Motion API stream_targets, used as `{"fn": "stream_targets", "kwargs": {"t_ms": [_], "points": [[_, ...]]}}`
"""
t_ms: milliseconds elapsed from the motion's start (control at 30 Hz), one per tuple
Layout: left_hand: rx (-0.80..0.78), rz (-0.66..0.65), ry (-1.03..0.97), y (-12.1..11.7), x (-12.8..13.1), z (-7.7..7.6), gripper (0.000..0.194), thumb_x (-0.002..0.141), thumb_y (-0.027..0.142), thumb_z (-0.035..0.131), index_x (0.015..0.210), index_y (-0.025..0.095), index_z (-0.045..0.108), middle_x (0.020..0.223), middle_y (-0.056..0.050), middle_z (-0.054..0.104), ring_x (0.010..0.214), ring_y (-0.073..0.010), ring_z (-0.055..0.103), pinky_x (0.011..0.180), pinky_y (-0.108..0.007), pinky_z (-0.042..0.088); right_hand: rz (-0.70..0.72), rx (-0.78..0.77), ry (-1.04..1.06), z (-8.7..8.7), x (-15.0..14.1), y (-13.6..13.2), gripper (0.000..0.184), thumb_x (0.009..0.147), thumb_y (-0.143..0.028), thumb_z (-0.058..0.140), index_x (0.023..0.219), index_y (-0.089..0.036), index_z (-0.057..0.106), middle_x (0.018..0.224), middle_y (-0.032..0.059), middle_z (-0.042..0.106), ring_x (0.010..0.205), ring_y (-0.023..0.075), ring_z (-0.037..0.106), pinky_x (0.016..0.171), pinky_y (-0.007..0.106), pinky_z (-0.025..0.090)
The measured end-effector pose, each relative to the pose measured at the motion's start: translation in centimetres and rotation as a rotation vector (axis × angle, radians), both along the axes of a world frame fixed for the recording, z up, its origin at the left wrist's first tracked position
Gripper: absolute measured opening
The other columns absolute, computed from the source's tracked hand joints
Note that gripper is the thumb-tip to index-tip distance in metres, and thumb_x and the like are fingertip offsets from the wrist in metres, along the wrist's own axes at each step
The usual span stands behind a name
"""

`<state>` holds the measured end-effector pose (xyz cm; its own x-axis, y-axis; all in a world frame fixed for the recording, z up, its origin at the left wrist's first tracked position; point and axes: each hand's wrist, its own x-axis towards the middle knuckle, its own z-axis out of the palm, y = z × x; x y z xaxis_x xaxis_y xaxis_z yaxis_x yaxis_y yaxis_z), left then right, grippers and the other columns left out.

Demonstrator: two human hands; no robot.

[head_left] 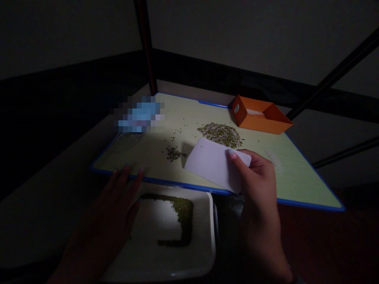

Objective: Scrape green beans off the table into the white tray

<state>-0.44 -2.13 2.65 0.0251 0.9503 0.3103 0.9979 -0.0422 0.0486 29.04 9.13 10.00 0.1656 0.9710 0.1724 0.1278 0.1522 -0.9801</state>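
My right hand (260, 181) grips a flat white plastic scraper (213, 163), its thumb on the upper face and its fingers behind. The scraper is tilted over the pale green board (154, 157), by the front of a loose heap of small greenish grains (220, 134). A smaller dark cluster of grains (173, 154) lies left of it. My left hand (115, 213), in shadow with its fingers stretched out, is at the left of a white tub (166, 268), fingertips by the board's front edge. More green grains (185, 225) line the tub's right and far sides.
An orange open-topped box (260, 118) stands at the board's back right. On the left side is a blurred-out blue item (139, 116). The board has a blue rim (314, 207). Walls rise behind it, and the surroundings are dark.
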Motion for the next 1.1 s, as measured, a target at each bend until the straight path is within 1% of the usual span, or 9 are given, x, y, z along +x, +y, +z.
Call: {"fn": "stream_targets", "kwargs": {"t_ms": [133, 200, 333, 433, 500, 700, 900, 1000, 1100], "points": [[0.038, -0.006, 0.003, 0.1, -0.1, -0.3, 0.064, 0.094, 0.033, 0.035, 0.153, 0.038, 0.011, 0.167, -0.009, 0.027, 0.154, -0.031, 0.025, 0.111, -0.059, 0.049, -0.203, 0.097, -0.071, 0.4, 1.0, 0.2, 0.03, 0.076, -0.047, 0.077, 0.074, -0.018, 0.072, 0.061, -0.0005, 0.059, 0.053, 0.0118, 0.048, 0.046, 0.022, 0.035], [0.048, -0.008, 0.004, 0.1, -0.3, -0.6, 0.064, 0.094, 0.033, 0.035, 0.153, 0.039, 0.011, 0.167, -0.008, 0.028, 0.154, -0.0309, 0.026, 0.111, -0.058, 0.05, -0.244, 0.13, -0.1, 0.7, 1.0, -0.4, 0.029, 0.078, -0.047, 0.075, 0.075, -0.018, 0.072, 0.06, 0.0002, 0.06, 0.054, 0.0129, 0.049, 0.046, 0.023, 0.036], [0.058, -0.013, 0.005, 0.3, -0.8, -1.0, 0.065, 0.093, 0.035, 0.037, 0.153, 0.038, 0.012, 0.168, -0.007, 0.025, 0.154, -0.0316, 0.025, 0.11, -0.059, 0.05, -0.167, 0.18, -0.131, 0.6, -0.6, -1.7, 0.026, 0.085, -0.045, 0.069, 0.08, -0.02, 0.074, 0.066, 0.0012, 0.067, 0.057, 0.0144, 0.055, 0.048, 0.023, 0.039], [0.065, -0.024, 0.006, 0.5, -0.9, -1.1, 0.065, 0.093, 0.036, 0.035, 0.153, 0.038, 0.011, 0.168, -0.006, 0.023, 0.154, -0.0315, 0.023, 0.11, -0.059, 0.051, -0.081, 0.188, -0.182, 0.2, -2.0, -2.0, 0.025, 0.088, -0.041, 0.065, 0.081, -0.019, 0.075, 0.064, 0.0001, 0.067, 0.055, 0.0132, 0.055, 0.049, 0.023, 0.041], [0.069, -0.032, 0.007, 0.5, -1.0, -1.1, 0.065, 0.093, 0.035, 0.034, 0.153, 0.038, 0.01, 0.168, -0.005, 0.022, 0.154, -0.0315, 0.022, 0.109, -0.059, 0.051, -0.06, 0.192, -0.209, 0.0, -2.6, -1.8, 0.025, 0.089, -0.04, 0.063, 0.081, -0.019, 0.075, 0.062, -0.0007, 0.066, 0.053, 0.0125, 0.053, 0.05, 0.023, 0.041], [0.085, -0.039, -0.001, 0.5, -1.0, -1.4, 0.067, 0.092, 0.034, 0.037, 0.153, 0.039, 0.009, 0.169, -0.003, 0.019, 0.154, -0.0306, 0.022, 0.111, -0.057, 0.051, -0.172, 0.193, -0.254, 0.0, -1.7, -0.9, 0.027, 0.088, -0.04, 0.063, 0.077, -0.017, 0.073, 0.054, -0.0024, 0.06, 0.048, 0.0109, 0.047, 0.047, 0.023, 0.036], [0.067, -0.02, -0.012, 0.4, -0.9, -1.4, 0.067, 0.092, 0.036, 0.038, 0.153, 0.038, 0.011, 0.17, -0.003, 0.019, 0.155, -0.0306, 0.022, 0.112, -0.057, 0.05, -0.28, 0.155, -0.199, 0.3, 0.0, 0.0, 0.029, 0.083, -0.044, 0.068, 0.076, -0.016, 0.073, 0.057, -0.0004, 0.061, 0.05, 0.0122, 0.049, 0.046, 0.024, 0.036], [0.048, -0.011, -0.014, 0.4, -0.9, -1.4, 0.066, 0.092, 0.036, 0.036, 0.153, 0.039, 0.01, 0.169, -0.004, 0.021, 0.155, -0.0306, 0.023, 0.111, -0.057, 0.051, -0.256, 0.159, -0.14, 0.5, -0.2, -0.4, 0.029, 0.082, -0.044, 0.069, 0.073, -0.016, 0.072, 0.057, -0.0009, 0.06, 0.051, 0.012, 0.049, 0.046, 0.023, 0.036], [0.054, -0.009, -0.012, 0.3, -1.0, -1.5, 0.065, 0.093, 0.036, 0.035, 0.153, 0.039, 0.01, 0.169, -0.004, 0.022, 0.155, -0.03, 0.022, 0.111, -0.057, 0.051, -0.16, 0.174, -0.14, 0.5, -1.2, -1.3, 0.027, 0.085, -0.041, 0.067, 0.073, -0.017, 0.07, 0.057, -0.0023, 0.059, 0.051, 0.0111, 0.049, 0.045, 0.021, 0.036]]}}
